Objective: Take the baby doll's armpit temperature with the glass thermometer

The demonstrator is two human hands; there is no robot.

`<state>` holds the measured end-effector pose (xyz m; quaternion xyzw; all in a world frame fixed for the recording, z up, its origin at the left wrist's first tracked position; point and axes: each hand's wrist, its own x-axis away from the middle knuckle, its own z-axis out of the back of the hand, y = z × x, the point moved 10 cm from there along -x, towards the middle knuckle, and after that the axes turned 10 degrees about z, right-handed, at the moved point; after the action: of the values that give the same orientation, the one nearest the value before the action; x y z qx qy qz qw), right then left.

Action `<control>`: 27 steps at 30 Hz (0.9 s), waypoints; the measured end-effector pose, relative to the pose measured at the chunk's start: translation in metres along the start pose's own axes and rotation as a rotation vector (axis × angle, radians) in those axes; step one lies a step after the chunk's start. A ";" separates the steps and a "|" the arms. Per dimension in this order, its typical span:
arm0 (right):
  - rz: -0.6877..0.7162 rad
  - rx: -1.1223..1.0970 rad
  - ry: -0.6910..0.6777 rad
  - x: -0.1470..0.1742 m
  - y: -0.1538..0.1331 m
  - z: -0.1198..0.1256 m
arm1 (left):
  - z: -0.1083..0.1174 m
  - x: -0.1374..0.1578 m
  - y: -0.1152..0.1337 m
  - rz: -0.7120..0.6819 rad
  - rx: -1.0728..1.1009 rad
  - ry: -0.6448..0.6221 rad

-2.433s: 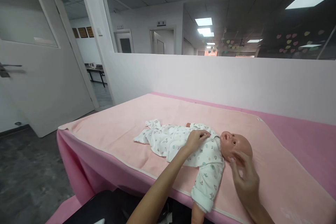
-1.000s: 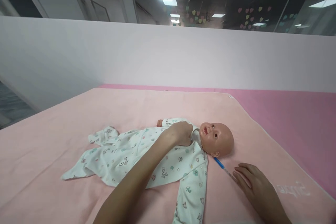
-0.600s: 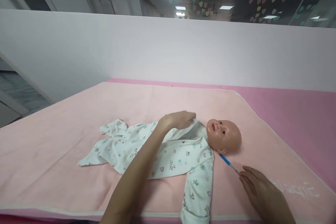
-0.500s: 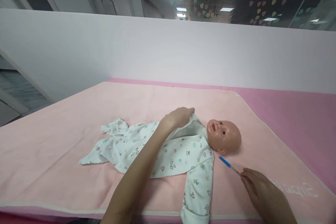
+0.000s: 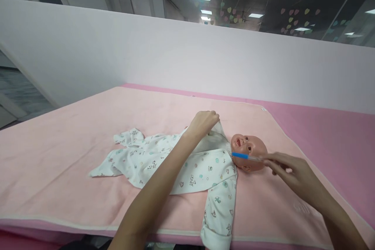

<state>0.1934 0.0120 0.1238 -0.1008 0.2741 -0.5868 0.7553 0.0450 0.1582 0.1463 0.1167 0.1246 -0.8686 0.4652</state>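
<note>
A baby doll lies on its back with its head to the right, dressed in a white printed romper. My left hand pinches the edge of the romper's front near the neck and holds the cloth lifted off the chest. Between the thumb and fingers of my right hand is a slim thermometer with a clear stem and a blue end. It is held level in front of the doll's head, its blue end pointing left toward the collar. One romper sleeve stretches toward the near edge.
A peach mat covers much of the pink surface under the doll. Along the back runs a low white wall, with dark glass and heart stickers above it.
My right hand has moved up and left, bringing the thermometer from the mat beside the head to in front of it. My left hand has raised the romper's edge slightly higher.
</note>
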 end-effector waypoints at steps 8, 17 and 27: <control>0.257 0.480 -0.173 -0.105 -0.054 -0.057 | 0.009 0.000 -0.008 0.069 0.071 -0.037; 0.219 0.578 -0.393 -0.136 -0.059 -0.125 | -0.002 -0.003 -0.004 0.052 0.194 -0.099; 0.291 0.600 -0.525 -0.118 -0.070 -0.112 | 0.002 -0.002 -0.006 0.060 0.114 -0.067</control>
<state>0.0566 0.1212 0.0991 0.0173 -0.0994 -0.4820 0.8704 0.0406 0.1623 0.1490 0.1174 0.0557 -0.8633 0.4876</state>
